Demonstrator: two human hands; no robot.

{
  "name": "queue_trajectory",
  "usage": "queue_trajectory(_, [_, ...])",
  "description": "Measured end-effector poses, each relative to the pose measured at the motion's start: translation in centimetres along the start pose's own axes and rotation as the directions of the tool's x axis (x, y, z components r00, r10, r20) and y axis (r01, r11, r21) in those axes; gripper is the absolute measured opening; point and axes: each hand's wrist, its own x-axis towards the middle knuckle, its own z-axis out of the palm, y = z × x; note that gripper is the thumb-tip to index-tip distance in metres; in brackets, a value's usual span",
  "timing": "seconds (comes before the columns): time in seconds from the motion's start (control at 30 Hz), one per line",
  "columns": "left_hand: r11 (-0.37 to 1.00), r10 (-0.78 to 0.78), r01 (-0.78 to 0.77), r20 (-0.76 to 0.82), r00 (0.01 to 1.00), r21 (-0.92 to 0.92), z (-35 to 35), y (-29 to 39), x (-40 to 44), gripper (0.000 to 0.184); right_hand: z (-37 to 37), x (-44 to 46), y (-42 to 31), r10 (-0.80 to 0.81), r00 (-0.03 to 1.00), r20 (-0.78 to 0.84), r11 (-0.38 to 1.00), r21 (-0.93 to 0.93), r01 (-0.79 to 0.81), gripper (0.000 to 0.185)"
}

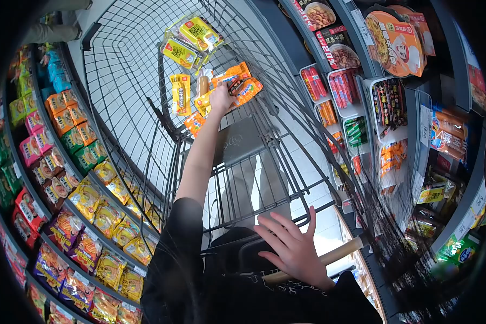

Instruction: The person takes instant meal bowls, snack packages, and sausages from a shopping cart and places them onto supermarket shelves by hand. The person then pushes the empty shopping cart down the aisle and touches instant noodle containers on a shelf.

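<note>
My left hand (220, 100) reaches down into the shopping cart (129, 70), fingers closed around an orange-and-yellow snack packet (204, 103). More orange packets (247, 92) lie right beside it, and a brown sausage-like item (202, 85) shows just above. Farther up in the cart are yellow-and-clear food packs (200, 31), with a narrow yellow packet (180, 94) to the left of my hand. My right hand (291, 243) is spread open over the cart's tan handle bar (343, 251), holding nothing. Whether its palm touches the bar is hidden.
Shelves of bagged instant noodles (110, 216) line the left side. Along the right, shelves hold bins of packaged sausages (344, 92), boxed bowls (397, 43) and other packets. Another person's leg (54, 32) appears at the upper left. Dark hair strands cross the lower right.
</note>
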Motion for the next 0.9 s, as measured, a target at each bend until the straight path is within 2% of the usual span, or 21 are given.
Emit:
queue_trajectory(0.23, [0.991, -0.07, 0.061, 0.072, 0.995, 0.12, -0.8, -3.9, 0.1, 0.051, -0.2, -0.2, 0.1, 0.003, 1.0, -0.01, 1.0, 0.026, -0.002, 0.049])
queue_trajectory(0.3, [0.993, -0.091, 0.092, -0.007, 0.996, 0.081, -0.3, -6.7, -0.3, 0.05, -0.3, -0.3, 0.1, 0.004, 1.0, -0.008, 0.999, 0.042, -0.003, 0.049])
queue_trajectory(0.43, [0.961, -0.237, 0.228, 0.045, 0.97, 0.158, -4.0, -9.4, -3.5, 0.044, -0.4, -0.3, 0.2, -0.007, 1.0, -0.006, 0.998, 0.055, 0.007, 0.05])
queue_trajectory(0.5, [0.951, -0.246, 0.211, 0.14, 0.959, 0.227, -4.6, -11.9, -5.0, 0.041, -0.5, -0.3, 0.2, -0.001, 1.0, 0.004, 0.999, 0.053, 0.001, 0.05])
queue_trajectory(0.57, [0.947, -0.206, 0.163, 0.131, 0.97, 0.276, -4.1, -13.2, -5.4, 0.039, -0.6, -0.3, 0.3, -0.004, 1.0, 0.016, 0.999, 0.04, 0.003, 0.051])
queue_trajectory(0.63, [0.959, -0.212, 0.213, -0.029, 0.977, 0.187, -4.7, -11.6, -5.4, 0.037, -0.6, -0.3, 0.3, -0.009, 1.0, 0.014, 0.999, 0.037, 0.008, 0.051])
queue_trajectory(0.67, [0.98, -0.141, 0.154, -0.107, 0.984, 0.126, -4.9, -10.5, -5.4, 0.035, -0.5, -0.2, 0.3, -0.013, 1.0, 0.011, 0.999, 0.032, 0.012, 0.052])
queue_trajectory(0.7, [0.981, -0.136, 0.146, -0.083, 0.987, 0.129, -3.8, -11.0, -4.1, 0.039, -0.5, -0.2, 0.3, -0.013, 1.0, 0.012, 0.999, 0.034, 0.012, 0.052])
queue_trajectory(0.77, [0.995, 0.064, -0.053, -0.143, 0.988, 0.082, -2.2, -10.4, -2.2, 0.044, -0.5, 0.0, 0.3, -0.016, 1.0, 0.017, 0.999, 0.05, 0.015, 0.052])
queue_trajectory(0.83, [0.994, -0.033, 0.039, -0.062, 0.998, 0.103, -1.9, -7.7, -1.1, 0.047, -0.3, 0.0, 0.3, -0.012, 1.0, 0.01, 0.999, 0.048, 0.011, 0.052])
queue_trajectory(0.9, [0.99, -0.021, 0.034, -0.097, 0.995, 0.135, -2.1, -6.5, -0.8, 0.049, -0.3, 0.1, 0.2, -0.008, 1.0, 0.003, 0.999, 0.045, 0.008, 0.052])
